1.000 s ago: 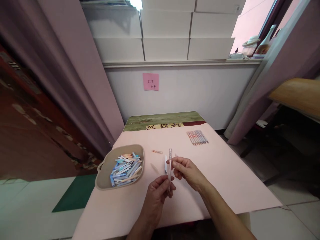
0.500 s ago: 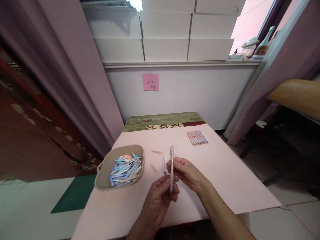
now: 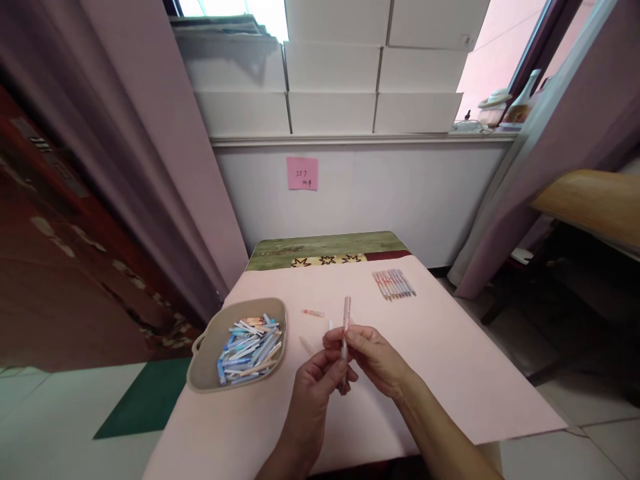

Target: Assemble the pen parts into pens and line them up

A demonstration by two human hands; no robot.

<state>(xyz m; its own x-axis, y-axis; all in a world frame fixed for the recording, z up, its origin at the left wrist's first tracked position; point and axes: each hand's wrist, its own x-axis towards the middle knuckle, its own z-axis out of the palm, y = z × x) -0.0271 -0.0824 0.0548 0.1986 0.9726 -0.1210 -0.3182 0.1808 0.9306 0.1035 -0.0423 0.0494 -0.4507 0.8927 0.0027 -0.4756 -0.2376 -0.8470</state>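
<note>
A pale, translucent pen (image 3: 347,312) stands nearly upright between my two hands above the table. My left hand (image 3: 320,380) is closed round its lower part, the thumb lying along the barrel. Higher up, my right hand (image 3: 367,347) pinches the middle of the pen between thumb and fingers. Just beyond the hands, a short printed pen part (image 3: 313,313) lies on the pink cover. A thin pale piece (image 3: 306,344) rests near my left fingers, and a white stick-like piece (image 3: 331,325) is mostly hidden behind my right fingers.
A beige basket (image 3: 200,373) at the left holds many blue, white and orange pen parts (image 3: 253,350). Assembled-looking pens (image 3: 393,285) lie in a row at the back right. Pink cloth (image 3: 440,380) covers the table, against a wall with a pink note (image 3: 302,173).
My right hand has shifted slightly down the pen, and my left hand now covers more of its lower end. The whole view has tilted up a little.
</note>
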